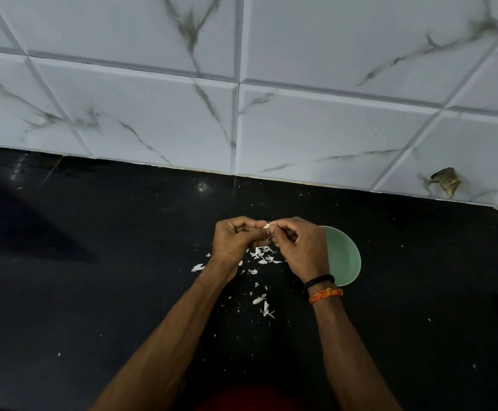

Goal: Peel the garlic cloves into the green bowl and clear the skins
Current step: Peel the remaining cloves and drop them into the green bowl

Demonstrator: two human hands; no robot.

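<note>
Peeling under way above a skin-littered black counter.

Nearest the camera, loose garlic skins (pixel 262 301) trail across the dark counter (pixel 93 292) between the forearms and gather thicker under the hands, so none has been cleared yet. Above them the left hand (pixel 236 241) curls its fingers round a garlic clove (pixel 266 225), while the right hand (pixel 298 247), banded at the wrist, pinches at the clove's tip, seemingly pulling skin away. Just beside and partly behind the right hand sits the green bowl (pixel 345 256); its contents are hidden, so the count of finished cloves cannot be told. Beyond, the glossy counter meets a wall (pixel 242 84) of white marble-veined tiles, one chipped at the far right.
</note>
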